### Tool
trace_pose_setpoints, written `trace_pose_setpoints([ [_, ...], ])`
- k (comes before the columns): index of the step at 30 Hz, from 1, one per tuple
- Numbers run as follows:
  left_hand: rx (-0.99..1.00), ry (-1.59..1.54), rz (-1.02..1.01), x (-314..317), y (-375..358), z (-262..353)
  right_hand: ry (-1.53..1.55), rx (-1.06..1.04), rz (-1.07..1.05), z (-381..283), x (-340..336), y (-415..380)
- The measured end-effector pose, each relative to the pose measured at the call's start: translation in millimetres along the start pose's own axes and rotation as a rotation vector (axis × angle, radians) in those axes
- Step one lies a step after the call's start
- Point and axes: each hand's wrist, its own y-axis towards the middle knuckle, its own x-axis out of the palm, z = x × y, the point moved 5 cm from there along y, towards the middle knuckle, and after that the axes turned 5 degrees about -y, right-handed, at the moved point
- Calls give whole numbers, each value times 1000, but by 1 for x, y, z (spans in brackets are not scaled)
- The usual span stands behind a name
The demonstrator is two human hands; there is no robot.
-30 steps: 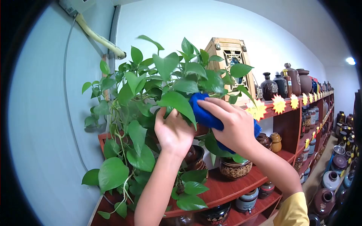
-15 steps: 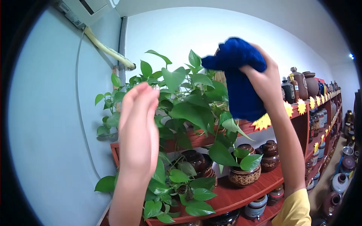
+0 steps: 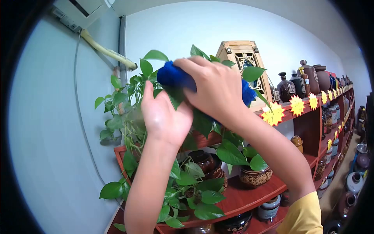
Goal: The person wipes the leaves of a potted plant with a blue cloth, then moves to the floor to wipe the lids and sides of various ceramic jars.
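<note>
A dark blue cloth (image 3: 174, 75) is bunched in my right hand (image 3: 218, 86), closed over it with knuckles up. One end of the cloth sticks out past the fingers on the left, another below the wrist side on the right. My left hand (image 3: 164, 119) is palm up under a green leaf (image 3: 176, 98), thumb stretched upward; its other fingers are hidden behind the leaf and cloth. The two hands nearly meet, with the leaf between them. Around them spreads a leafy trailing plant (image 3: 134, 93), its vines hanging over the shelf.
A wooden box with lattice panel (image 3: 230, 48) stands behind my right hand. Red-brown shelves (image 3: 249, 199) carry brown jars, a patterned pot (image 3: 255, 176) and bottles (image 3: 286, 86). Yellow star-shaped tags (image 3: 272, 114) line the edge. A wrapped pipe (image 3: 109, 50) runs along the left wall.
My right hand has brought the cloth left and down to the leaf near my left hand. My left hand has turned palm up and moved right, under the leaf.
</note>
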Motion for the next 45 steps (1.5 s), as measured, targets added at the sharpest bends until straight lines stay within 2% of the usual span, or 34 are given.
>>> trace_pose_setpoints([
  [2,3,-15,-35,-4,-9,-2,-12,26,-135,-5,4,-5],
  [6,-35,-80,-132,-10,-15,-11,-65,57,-218,-5,12,-5],
  [8,-37,-116,-143,-11,-17,-8,32,44,-219,-10,12,-10],
  [10,-49,-138,-50,-12,-21,-6,81,68,-237,-13,5,-18],
  [14,-17,-74,-25,-21,-18,-1,196,116,-350,-17,-17,-27],
  [16,-25,-58,92,-31,-16,4,237,91,-362,-22,-27,-36],
  [19,9,26,-134,-29,-18,12,286,68,-405,-26,-38,-42],
  [21,2,22,-157,-30,-16,11,327,27,-492,-23,-39,-46],
  [23,-38,-9,-150,-32,-15,10,404,118,-525,-7,-38,-47],
  [24,-50,-48,-237,-33,-14,11,585,243,-509,5,-36,-48],
  [25,-49,-44,-233,-34,-16,11,766,368,-485,18,-33,-48],
  [27,58,361,0,-34,-27,14,802,529,-532,43,-34,-35],
  [29,-27,316,29,-12,-64,13,643,551,-299,77,-33,-25],
  [31,29,486,-71,18,-89,26,688,738,-220,96,-36,-9],
  [33,263,810,-229,43,-99,57,640,768,-95,109,-37,9],
  [35,502,863,-73,48,-80,95,511,716,6,122,-26,27],
  [37,560,800,-7,41,-29,112,247,660,-19,133,-3,44],
  [39,359,828,121,20,30,113,49,682,-75,108,-1,52],
  [41,125,722,212,3,66,95,25,655,-164,91,15,53],
  [45,68,610,345,13,73,66,71,660,-167,66,42,41],
])
